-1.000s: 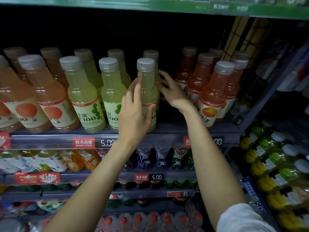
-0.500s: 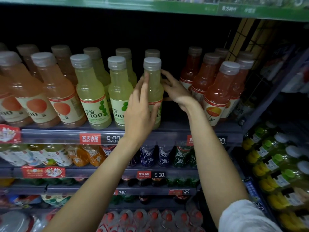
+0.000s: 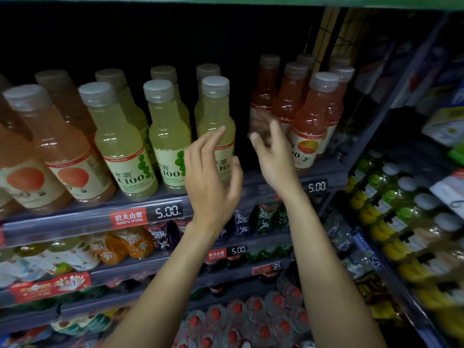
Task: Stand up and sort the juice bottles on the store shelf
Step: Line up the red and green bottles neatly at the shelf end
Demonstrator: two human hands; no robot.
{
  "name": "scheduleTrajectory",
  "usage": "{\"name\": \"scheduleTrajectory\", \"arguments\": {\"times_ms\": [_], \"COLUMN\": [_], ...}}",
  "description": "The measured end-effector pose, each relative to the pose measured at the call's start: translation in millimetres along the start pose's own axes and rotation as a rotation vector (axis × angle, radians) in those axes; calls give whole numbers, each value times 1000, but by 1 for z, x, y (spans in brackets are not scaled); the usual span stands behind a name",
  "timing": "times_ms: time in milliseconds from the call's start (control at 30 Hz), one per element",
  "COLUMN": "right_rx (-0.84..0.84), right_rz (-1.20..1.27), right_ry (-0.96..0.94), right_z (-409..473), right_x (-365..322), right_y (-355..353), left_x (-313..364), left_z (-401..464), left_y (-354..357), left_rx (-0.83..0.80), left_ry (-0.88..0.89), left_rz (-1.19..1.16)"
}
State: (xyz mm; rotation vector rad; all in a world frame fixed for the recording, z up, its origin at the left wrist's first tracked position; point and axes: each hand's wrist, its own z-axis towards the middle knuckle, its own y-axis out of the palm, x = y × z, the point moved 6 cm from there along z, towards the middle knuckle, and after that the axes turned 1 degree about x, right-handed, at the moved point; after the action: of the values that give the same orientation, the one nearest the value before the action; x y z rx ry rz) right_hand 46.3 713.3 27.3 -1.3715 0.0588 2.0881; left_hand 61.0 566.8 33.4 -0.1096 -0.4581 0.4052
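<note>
Both hands are up at the shelf (image 3: 140, 217) and neither one grips anything. The left hand (image 3: 213, 177) hangs in front of the pale green bottle (image 3: 217, 121), fingers loosely spread and relaxed, thumb out to the side, the fingertips just before its label; contact looks unlikely, though the angle makes it hard to be sure. The bottle stands upright at the shelf's front edge, directly beyond that hand. Just to the left of the left hand stand two more upright green bottles (image 3: 168, 136), and further left again the peach-coloured bottles (image 3: 57, 151), all in rows running back into the dark.

The right hand (image 3: 273, 156) is blurred, fingers extended and loose, holding nothing. It sits in the gap between the green bottle and the red-orange bottles (image 3: 312, 121), which stand upright just to its right and behind it. Below both wrists runs the shelf's front rail with a red brand tag (image 3: 128, 218) and a price tag (image 3: 167, 211) reading 5.00. Under the forearms, lower shelves carry more drinks, with red-capped water bottles (image 3: 251, 320) lowest down.
</note>
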Motion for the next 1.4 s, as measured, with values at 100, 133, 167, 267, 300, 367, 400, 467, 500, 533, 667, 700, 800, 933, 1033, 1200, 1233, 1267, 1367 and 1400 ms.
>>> {"name": "scheduleTrajectory", "arguments": {"times_ms": [100,133,167,267,300,367,400,467,500,533,667,700,800,933,1033,1200,1233,1267,1367,1400], "right_rx": [99,139,169,219,219,208,210,227,236,243,229,221,205,254,287,365,384,407,478,505], "right_rz": [-237,-325,-397,-530,-555,-575,-567,-508,-472,-439,-262,-230,-184,-119,-142,-324,-369,-406,-513,-574], "right_ry": [-86,-104,-116,-73,-37,26,65,153,184,206,274,285,302,298,274,177,165,158,155,153], "right_z": [-33,-43,-51,-68,-74,-82,-85,-89,-90,-90,-79,-75,-62,-43,-29,0,6,10,22,26], "right_x": [-8,-9,-10,-6,-2,4,8,17,21,25,39,41,49,54,57,55,54,54,54,54], "right_y": [-22,-31,-40,-68,-79,-97,-107,-122,-128,-136,-152,-153,-155,-154,-149,-139,-137,-134,-127,-124], "left_x": [14,19,23,34,37,39,37,32,29,28,33,35,36,33,27,4,1,-1,8,12], "left_z": [6,9,11,17,16,17,18,20,20,20,17,17,16,16,14,15,16,15,13,13], "left_y": [5,9,13,43,61,95,111,136,144,152,165,166,167,160,146,123,119,115,106,105], "left_rx": [-63,-109,-151,-372,-480,-629,-663,-673,-658,-633,-526,-504,-453,-405,-358,-277,-253,-220,-83,-54], "left_ry": [78,95,103,13,-51,-165,-197,-225,-224,-222,-173,-159,-111,-88,-95,-98,-85,-55,100,152], "left_rz": [-148,-211,-260,-391,-430,-482,-480,-392,-335,-287,-126,-76,17,13,38,86,88,86,50,19]}}
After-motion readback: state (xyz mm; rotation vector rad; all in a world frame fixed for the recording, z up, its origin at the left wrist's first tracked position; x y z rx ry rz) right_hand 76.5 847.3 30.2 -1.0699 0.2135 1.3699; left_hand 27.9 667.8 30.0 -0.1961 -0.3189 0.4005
